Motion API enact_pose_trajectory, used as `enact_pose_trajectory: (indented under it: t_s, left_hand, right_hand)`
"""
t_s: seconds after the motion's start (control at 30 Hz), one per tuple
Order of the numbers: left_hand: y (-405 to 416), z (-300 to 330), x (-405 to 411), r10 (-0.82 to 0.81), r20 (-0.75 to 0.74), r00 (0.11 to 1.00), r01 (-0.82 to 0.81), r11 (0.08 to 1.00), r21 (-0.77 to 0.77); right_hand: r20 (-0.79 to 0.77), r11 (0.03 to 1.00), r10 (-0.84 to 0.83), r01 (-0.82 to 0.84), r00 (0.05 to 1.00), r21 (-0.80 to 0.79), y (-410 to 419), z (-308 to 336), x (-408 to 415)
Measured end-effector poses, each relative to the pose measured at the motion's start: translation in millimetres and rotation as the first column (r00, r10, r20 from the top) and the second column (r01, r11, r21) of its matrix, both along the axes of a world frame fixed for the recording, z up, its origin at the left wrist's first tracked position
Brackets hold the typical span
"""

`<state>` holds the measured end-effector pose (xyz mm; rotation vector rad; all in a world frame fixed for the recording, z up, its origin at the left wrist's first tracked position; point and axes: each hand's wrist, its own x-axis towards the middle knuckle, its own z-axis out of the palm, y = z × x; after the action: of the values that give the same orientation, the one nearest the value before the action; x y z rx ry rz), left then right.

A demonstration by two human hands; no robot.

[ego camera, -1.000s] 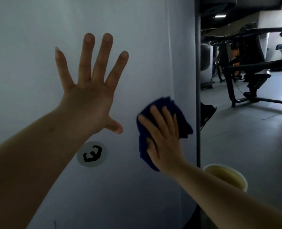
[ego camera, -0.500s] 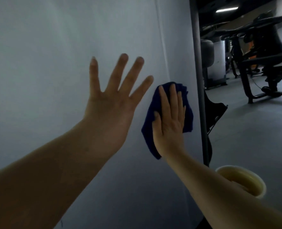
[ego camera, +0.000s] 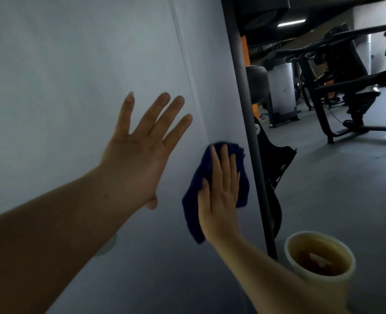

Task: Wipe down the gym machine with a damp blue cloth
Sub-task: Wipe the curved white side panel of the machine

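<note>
1. While the wipe is in hand, the right hand (ego camera: 221, 189) lies flat, fingers straight and close together, pressing the crumpled dark blue cloth (ego camera: 195, 200) against the pale grey flat panel of the gym machine (ego camera: 74, 64).
2. The blue cloth sits directly under that palm, spilling out on both sides of the hand and past the wrist. Its long axis runs up and down the panel, roughly in line with the fingers.
3. The left hand (ego camera: 140, 152) is spread wide, fingers splayed, holding nothing. It is beside the cloth, to its left and a little higher. Whether the palm touches the panel cannot be told.
4. A narrow raised seam (ego camera: 187, 64) runs down the panel and meets the cloth's upper edge. A dark round upright post (ego camera: 246, 109) stands just beside the cloth's right edge.
5. Judgement: the cloth is already near the panel's right limit, so the unwiped run lies leftward, towards the left hand, and up or down along the seam. The right hand alone bears the cloth; the left hand is nearer the open panel.
6. Risk, as judged: a cream round cup of yellowish liquid (ego camera: 318, 259) stands low on the right, close to the right forearm, and a downward stroke could knock it.
7. Dark exercise frames (ego camera: 346, 87) stand well apart across the grey floor.
</note>
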<state>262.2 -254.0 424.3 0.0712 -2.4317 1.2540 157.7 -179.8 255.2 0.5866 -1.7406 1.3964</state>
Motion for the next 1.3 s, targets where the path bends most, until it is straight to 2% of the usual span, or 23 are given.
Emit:
enact_pose_trajectory:
  t_s: [0.07,0.13,0.2,0.27,0.43,0.6,0.8,0.97,1.13,1.3]
  left_hand:
    - [-4.2,-0.4,-0.2,-0.023,-0.041,0.999,0.027,0.996,0.087]
    - [-8.1,-5.2,1.8,-0.018,-0.145,0.989,0.047,0.979,0.197]
    - [-14.0,-14.0,7.4,-0.002,-0.247,0.969,0.083,0.944,0.319]
    - [-23.5,-21.8,15.9,0.001,-0.314,0.95,0.129,0.91,0.394]
    - [-43.9,-22.5,25.3,-0.038,-0.218,0.975,0.125,0.908,0.4]
    - [-49.3,-20.5,26.2,-0.013,-0.135,0.991,0.065,0.918,0.39]
    - [-53.5,-22.6,27.3,-0.054,-0.166,0.985,0.117,0.912,0.393]
    - [-54.9,-23.6,24.5,-0.067,-0.191,0.979,0.136,0.917,0.374]
    - [-56.4,-24.6,24.5,-0.078,-0.198,0.977,0.147,0.919,0.366]
    - [-58.7,-25.2,23.5,-0.068,-0.206,0.976,0.141,0.921,0.364]
  right_hand:
    - [0.0,0.999,0.038,-0.038,0.999,0.036,5.1,-15.3,0.7]
    - [0.036,0.999,0.042,-0.042,0.998,-0.009,13.0,10.8,-13.1]
    - [0.135,0.995,0.044,-0.031,0.99,-0.098,22.0,47.6,-25.3]
    - [0.127,0.991,0.049,-0.033,0.991,-0.126,22.5,56.1,-25.4]
    - [-0.114,0.992,0.055,-0.041,0.992,0.121,8.6,-14.9,0.4]
    - [-0.336,0.954,0.017,0.085,0.942,0.286,2.5,4.4,4.2]
    - [-0.323,0.921,-0.052,0.17,0.945,0.35,-9.2,-24.5,27.7]
    - [-0.301,0.964,-0.118,0.182,0.946,0.195,-15.9,25.7,17.1]
    - [-0.354,0.936,-0.094,0.204,0.93,0.287,-9.9,-10.9,23.4]
    - [-0.311,0.959,-0.142,0.208,0.94,0.191,-19.2,20.2,17.9]
